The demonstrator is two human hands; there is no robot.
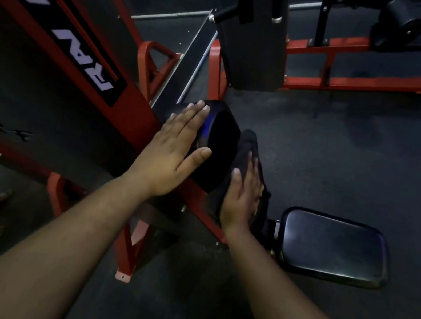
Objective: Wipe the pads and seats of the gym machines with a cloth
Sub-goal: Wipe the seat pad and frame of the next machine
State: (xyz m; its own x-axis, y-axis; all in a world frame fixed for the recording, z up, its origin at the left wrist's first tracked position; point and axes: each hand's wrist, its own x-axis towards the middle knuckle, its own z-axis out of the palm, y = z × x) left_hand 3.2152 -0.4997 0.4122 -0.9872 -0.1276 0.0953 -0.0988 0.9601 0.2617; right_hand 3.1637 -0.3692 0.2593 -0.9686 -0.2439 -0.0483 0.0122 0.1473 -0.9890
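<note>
Two hands are working one roller pad [217,143] on the red frame [132,114], low in the middle of the head view. The left hand [177,150] is lying flat against the pad's near side, fingers straight and together, thumb spread onto the pad's end face; it is bracing, not gripping. The right hand [242,196] is pressing a dark cloth [248,143] against the pad's far side, fingers extended over the fabric; whether any fingers are curling round the cloth underneath cannot be told, since the cloth and the dim light are hiding them. The cloth is sitting between the right palm and the pad, its loose tail hanging down toward the seat [334,246], which is lying just beside the right wrist and looking untouched. A long back pad [254,32] is hanging above, and another roller [399,24] is showing at top right. Judging from this, the step in hand is wiping the roller. To do it well: keeping the left palm firm so the roller is not spinning away, dragging the cloth round the curve in overlapping passes, covering the end face too, and bunching the tail so it is not snagging on the frame. The seat and back pad are probably waiting.
</note>
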